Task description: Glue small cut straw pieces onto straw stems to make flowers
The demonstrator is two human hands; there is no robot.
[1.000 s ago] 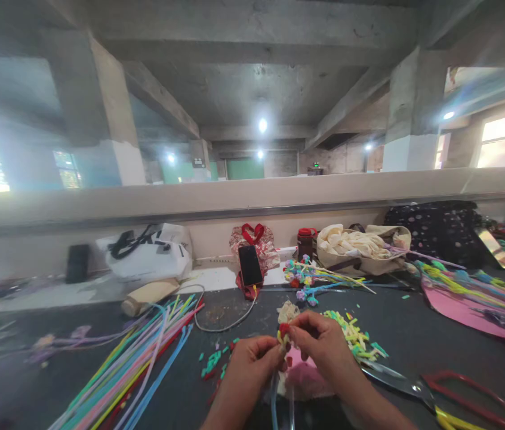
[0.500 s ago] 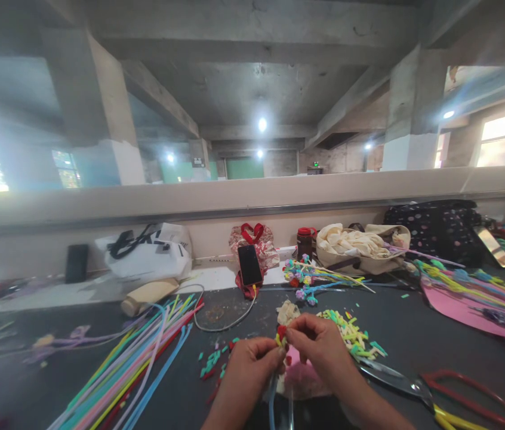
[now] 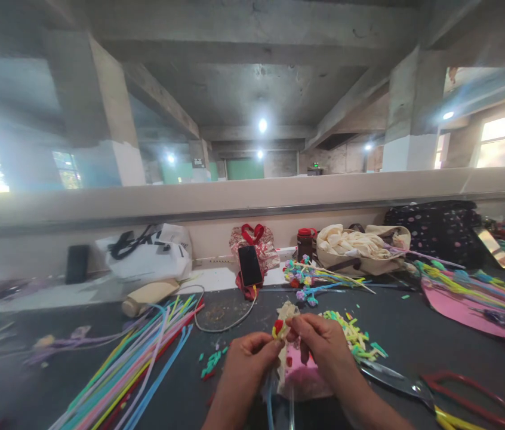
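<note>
My left hand (image 3: 249, 365) pinches a small red-and-yellow pipe-cleaner flower (image 3: 278, 326) between thumb and fingertips. Light blue stems (image 3: 270, 400) hang below that hand. Just right of the flower, my right hand (image 3: 322, 343) is closed in a pinch; whatever sits between its fingertips is too small to make out. Beneath both hands lies a pink pad (image 3: 304, 373) on crumpled pale wrapping, with red bits on it. Short yellow and green pipe-cleaner pieces (image 3: 353, 337) are heaped beside my right hand, and green and red pieces (image 3: 212, 363) lie left of my left hand.
Large scissors (image 3: 396, 377) with red and yellow handles lie at right. Long pipe cleaners (image 3: 140, 358) spread on the left. Behind are a charging phone (image 3: 250, 266), finished flower stems (image 3: 304, 272), a bottle (image 3: 305, 243) and a cloth-filled basket (image 3: 360, 251).
The right fingertips have drawn slightly away from the flower to the right. The flower has tilted left in my left hand, showing more of its red part.
</note>
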